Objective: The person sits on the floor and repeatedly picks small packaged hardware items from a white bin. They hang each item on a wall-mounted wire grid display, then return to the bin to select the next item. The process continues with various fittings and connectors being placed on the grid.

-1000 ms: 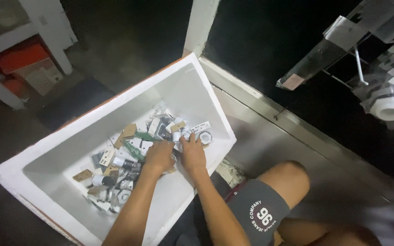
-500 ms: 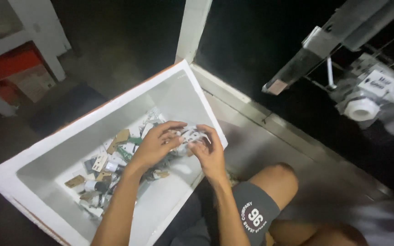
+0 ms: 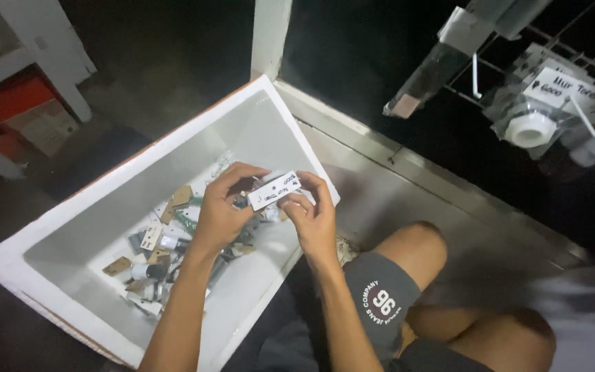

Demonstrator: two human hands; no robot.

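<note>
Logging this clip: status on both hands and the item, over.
Left hand and right hand both grip a small white tag, lifted above white foam box. Loose tags and small packets below. Nothing obstructing.

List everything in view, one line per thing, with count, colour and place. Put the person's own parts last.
white foam box: one, white, on the dark floor at left.
small packets and tags: many, brown, white and green, heaped in the box.
white labelled tag: one, held above the box by both hands.
packaged white fitting: one, hanging on a wire rack, upper right.
white shelf: one, upper left, with orange items under it.
white post: one, behind the box.
left hand: on the tag.
right hand: on the tag.
</note>
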